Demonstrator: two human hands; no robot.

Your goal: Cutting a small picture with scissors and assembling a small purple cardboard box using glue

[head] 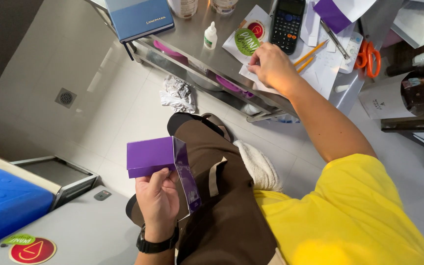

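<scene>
**Purple box held in left hand, right hand at the papers**

Purple box (163,164), half folded with one flap hanging open, sits in the left hand (157,198). The fingers curl around its lower edge and the thumb presses the near face, so the box rises just above the fingertips, over a brown trouser leg (222,196). A black watch (155,244) circles that wrist.

Right hand (271,66) reaches out to the steel table (192,37). Its fingertips are bunched and pressed down on white paper (320,73); they seem to pinch a sheet edge, though the knuckles hide the contact. Just beyond the fingers lies a green round sticker (247,41), with a calculator (286,23) beside it. Two pencils (309,55) lie just right of the knuckles, orange scissors (367,55) farther out, a glue bottle (211,36) off to the left.
</scene>
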